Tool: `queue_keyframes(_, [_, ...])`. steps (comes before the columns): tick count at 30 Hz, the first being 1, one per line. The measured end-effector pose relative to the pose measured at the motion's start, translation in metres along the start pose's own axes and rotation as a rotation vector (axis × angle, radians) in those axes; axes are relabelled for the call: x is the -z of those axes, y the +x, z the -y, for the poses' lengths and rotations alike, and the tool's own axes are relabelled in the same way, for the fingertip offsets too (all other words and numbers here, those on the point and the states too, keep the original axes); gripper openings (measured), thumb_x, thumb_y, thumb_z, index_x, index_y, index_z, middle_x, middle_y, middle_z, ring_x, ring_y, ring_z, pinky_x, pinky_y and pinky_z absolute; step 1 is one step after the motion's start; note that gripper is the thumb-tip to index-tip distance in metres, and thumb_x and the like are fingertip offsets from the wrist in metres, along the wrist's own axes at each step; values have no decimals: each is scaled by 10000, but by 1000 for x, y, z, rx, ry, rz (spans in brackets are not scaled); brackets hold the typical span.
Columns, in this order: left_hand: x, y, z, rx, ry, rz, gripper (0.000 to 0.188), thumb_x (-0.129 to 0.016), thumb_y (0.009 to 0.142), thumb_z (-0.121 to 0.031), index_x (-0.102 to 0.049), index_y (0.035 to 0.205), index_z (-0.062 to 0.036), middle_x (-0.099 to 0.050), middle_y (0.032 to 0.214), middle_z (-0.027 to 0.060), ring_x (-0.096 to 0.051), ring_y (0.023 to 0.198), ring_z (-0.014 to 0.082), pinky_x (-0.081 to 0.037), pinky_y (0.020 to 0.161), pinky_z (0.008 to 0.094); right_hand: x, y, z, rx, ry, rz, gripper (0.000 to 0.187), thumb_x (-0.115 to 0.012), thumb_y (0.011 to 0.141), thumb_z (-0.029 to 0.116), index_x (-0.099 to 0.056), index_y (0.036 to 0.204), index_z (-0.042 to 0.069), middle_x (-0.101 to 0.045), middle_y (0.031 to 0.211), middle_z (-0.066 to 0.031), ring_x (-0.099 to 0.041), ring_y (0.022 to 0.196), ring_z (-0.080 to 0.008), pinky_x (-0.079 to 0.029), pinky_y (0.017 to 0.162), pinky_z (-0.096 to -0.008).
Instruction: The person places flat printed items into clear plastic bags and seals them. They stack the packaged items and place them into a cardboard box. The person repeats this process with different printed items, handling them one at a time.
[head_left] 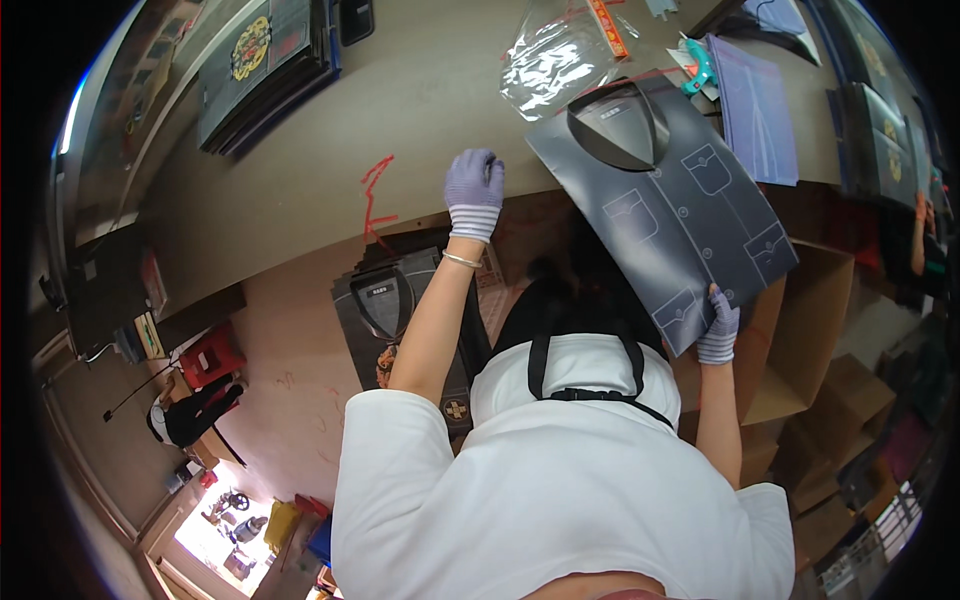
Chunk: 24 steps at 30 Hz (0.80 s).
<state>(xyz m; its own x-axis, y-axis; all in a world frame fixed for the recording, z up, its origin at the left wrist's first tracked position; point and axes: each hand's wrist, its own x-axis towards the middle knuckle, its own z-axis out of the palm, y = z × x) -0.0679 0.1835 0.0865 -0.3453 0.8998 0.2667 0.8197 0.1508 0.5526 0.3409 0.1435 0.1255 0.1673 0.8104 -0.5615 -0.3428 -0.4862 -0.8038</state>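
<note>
Shirt-print folder (690, 215): likely light, stiff; hold by edges. Right hand (719, 333) grips folder's bottom edge; left hand (474, 187), left of folder, grip unclear.

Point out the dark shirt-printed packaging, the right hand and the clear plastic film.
Dark shirt-printed packaging (668, 215): head view, printed front.
Right hand (719, 329): head view, gloved middle.
Clear plastic film (556, 68): head view, shiny middle.

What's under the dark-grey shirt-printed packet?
Under the packet, a grey tabletop and, lower right, a brown cardboard box show past its edges. Whatever it covers is hidden.
</note>
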Motion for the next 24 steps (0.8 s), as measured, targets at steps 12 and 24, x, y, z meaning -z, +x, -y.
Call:
queue_keyframes(12, [-80,67,-25,286,213,324,188,-583,752,-218,-639,879,-92,-590,921,144,-567,893,298,-464,771,406,1,34,21,91,-210,55,192,-650,735,113,-587,894,27,-549,775,0,-527,714,-98,-447,680,-235])
queue_keyframes(24, [-94,58,-31,125,111,310,393,-661,665,-312,-589,981,-89,-545,998,117,-499,968,290,-405,831,412,11,47,33,40,-178,-9,147,-661,727,125,-556,812,66,-523,718,0,-523,671,-109,-451,631,-249])
